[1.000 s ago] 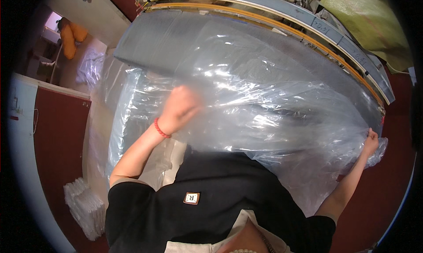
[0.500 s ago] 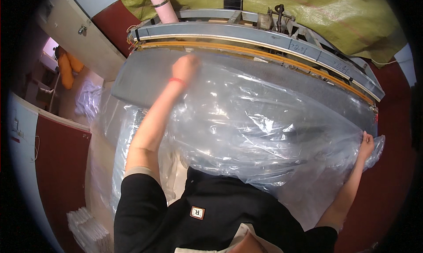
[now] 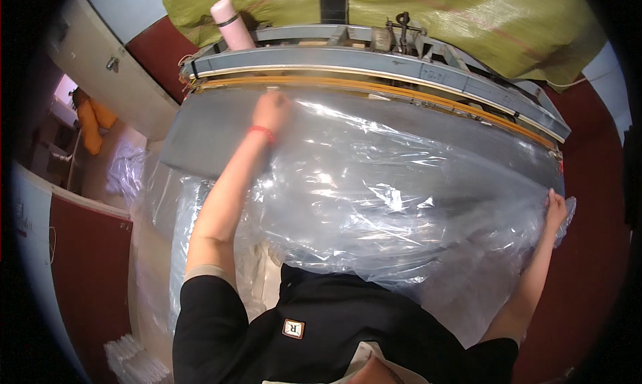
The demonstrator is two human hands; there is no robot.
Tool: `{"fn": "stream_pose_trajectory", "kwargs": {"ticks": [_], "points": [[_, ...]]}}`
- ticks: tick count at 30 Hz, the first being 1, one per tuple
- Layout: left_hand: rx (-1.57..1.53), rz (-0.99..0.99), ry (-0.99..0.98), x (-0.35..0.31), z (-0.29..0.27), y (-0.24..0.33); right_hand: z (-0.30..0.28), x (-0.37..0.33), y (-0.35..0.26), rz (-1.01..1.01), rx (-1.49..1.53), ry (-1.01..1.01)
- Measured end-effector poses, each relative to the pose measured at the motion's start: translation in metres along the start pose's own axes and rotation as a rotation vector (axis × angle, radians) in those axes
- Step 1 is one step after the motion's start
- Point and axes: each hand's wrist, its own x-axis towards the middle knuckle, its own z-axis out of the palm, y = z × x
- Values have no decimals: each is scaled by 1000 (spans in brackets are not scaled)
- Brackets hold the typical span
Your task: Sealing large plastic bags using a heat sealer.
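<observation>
A large sheet of clear plastic film (image 3: pixel 374 203) lies wrinkled across a dark grey work surface (image 3: pixel 207 130) and hangs down in front of my body. My left hand (image 3: pixel 271 111), a red band on its wrist, is closed at the film's far left corner, close to the orange strip (image 3: pixel 321 82) at the back; its fingers are slightly blurred. At the right end of the surface my right hand (image 3: pixel 556 209) pinches the film's edge, and a bunched bit of film sticks out beyond it.
Behind the strip runs a grey metal frame (image 3: pixel 281 61) with a clamp (image 3: pixel 402 33) on it. A pink bottle (image 3: pixel 231 26) stands at its left. A green-yellow tarp (image 3: pixel 468 23) hangs at the back. Folded plastic (image 3: pixel 134 360) lies at lower left, near a dark red panel (image 3: pixel 90 277).
The whole view has shifted a little. My left hand has come slightly nearer the orange strip, with the film's corner. My right hand keeps its pinch at the right end.
</observation>
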Motion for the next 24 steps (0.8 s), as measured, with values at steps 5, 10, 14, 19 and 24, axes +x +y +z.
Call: {"fn": "stream_pose_trajectory", "kwargs": {"ticks": [5, 10, 14, 19, 24], "points": [[-620, -275, 270, 26, -22, -31, 59, 37, -25, 171, 408, 96], [-133, -97, 621, 16, -3, 17, 113, 0, -89, -131, -216, 425], [-208, -80, 606, 37, -2, -29, 143, 31, -85, -184, 73, 331], [-453, -245, 535, 54, 9, -46, 173, 51, -78, -150, 300, 308], [-597, -317, 513, 53, 10, -40, 170, 46, -93, 26, 179, 325]]}}
